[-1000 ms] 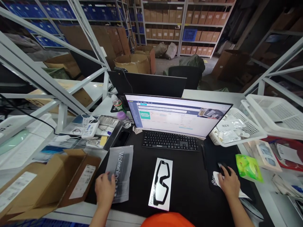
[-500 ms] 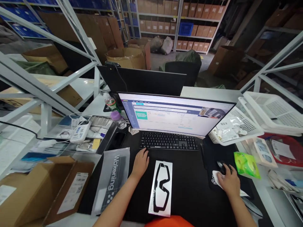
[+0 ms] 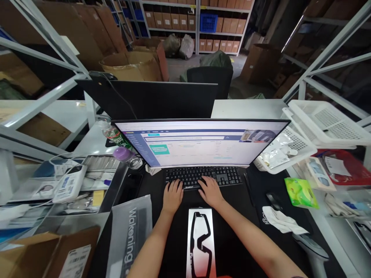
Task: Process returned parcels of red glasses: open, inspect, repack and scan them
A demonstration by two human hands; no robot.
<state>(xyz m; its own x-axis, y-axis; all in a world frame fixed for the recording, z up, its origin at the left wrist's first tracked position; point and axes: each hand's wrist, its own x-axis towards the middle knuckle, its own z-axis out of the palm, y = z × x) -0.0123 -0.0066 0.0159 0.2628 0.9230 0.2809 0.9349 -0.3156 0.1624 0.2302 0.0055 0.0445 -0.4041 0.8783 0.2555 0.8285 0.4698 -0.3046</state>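
Both hands rest on the black keyboard (image 3: 203, 175) below the lit monitor (image 3: 188, 150). My left hand (image 3: 173, 196) lies at its left end, fingers spread over the keys. My right hand (image 3: 211, 192) reaches its middle from the right, fingers also spread, holding nothing. Between my forearms lies a flat silver-white box (image 3: 213, 247) printed with a black glasses outline. To the left is a frosted zip bag (image 3: 124, 224) lettered "Wakening". The black mouse (image 3: 274, 200) sits on the right of the dark mat, beside a crumpled white tissue (image 3: 282, 221).
A handheld scanner (image 3: 311, 247) lies at the lower right, near a green packet (image 3: 301, 192). White baskets (image 3: 330, 119) stand at right. On the left are a purple-capped bottle (image 3: 127, 157), a phone (image 3: 131, 187), a tray of small items (image 3: 87, 185) and a cardboard box (image 3: 52, 251).
My right hand has left the mouse and moved left onto the keyboard. My left hand has shifted up onto the keys. The view has tilted and moved closer to the monitor.
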